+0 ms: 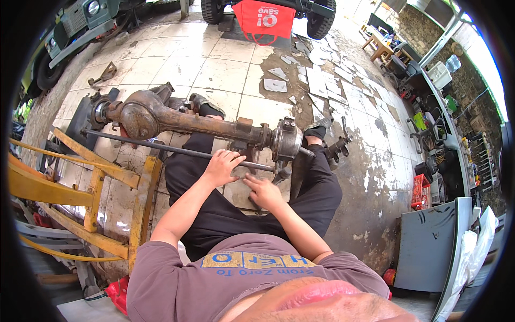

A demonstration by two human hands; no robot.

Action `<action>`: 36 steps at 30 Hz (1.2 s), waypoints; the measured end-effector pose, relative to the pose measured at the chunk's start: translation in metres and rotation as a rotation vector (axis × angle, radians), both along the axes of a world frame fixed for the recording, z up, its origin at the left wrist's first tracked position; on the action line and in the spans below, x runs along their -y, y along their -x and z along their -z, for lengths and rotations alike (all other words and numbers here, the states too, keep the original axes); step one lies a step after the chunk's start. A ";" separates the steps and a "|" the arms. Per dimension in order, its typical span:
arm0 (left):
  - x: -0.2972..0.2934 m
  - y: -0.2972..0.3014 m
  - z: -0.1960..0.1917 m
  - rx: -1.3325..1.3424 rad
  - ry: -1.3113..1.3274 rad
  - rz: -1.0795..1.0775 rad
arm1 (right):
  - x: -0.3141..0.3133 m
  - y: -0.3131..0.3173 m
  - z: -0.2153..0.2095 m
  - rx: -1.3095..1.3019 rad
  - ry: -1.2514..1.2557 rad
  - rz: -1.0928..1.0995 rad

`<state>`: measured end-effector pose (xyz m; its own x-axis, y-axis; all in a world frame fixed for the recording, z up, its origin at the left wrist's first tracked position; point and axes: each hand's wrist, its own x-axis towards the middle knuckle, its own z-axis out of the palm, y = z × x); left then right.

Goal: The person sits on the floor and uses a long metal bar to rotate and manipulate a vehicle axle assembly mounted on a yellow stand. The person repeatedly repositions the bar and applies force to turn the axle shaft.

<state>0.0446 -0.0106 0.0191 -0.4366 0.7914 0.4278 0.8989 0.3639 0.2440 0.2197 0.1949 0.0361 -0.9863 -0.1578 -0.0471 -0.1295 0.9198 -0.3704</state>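
A rusty axle housing (204, 123) lies crosswise on the floor between and over my legs, its round bulge (142, 115) toward the left. At its right end is a metal wheel hub (287, 140). A long dark rod (155, 145) runs along the near side of the axle to a joint near the hub. My left hand (221, 167) lies over this rod, fingers stretched and thumb apart. Below the rod's right part, my right hand (262, 191) has its fingers extended toward the joint (282, 174); nothing shows in it. Its fingertips are close to the rod; contact is unclear.
A yellow metal frame (115, 198) stands close on my left. A dark metal part (338, 147) lies beyond my right foot. Broken tiles (316, 80) cover the floor ahead. A grey cabinet (429, 244) and a red crate (421, 191) stand right. Vehicles are at the back.
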 end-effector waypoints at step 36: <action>-0.027 0.031 -0.005 0.294 0.541 -0.160 | -0.009 0.055 -0.007 -0.151 -0.157 0.128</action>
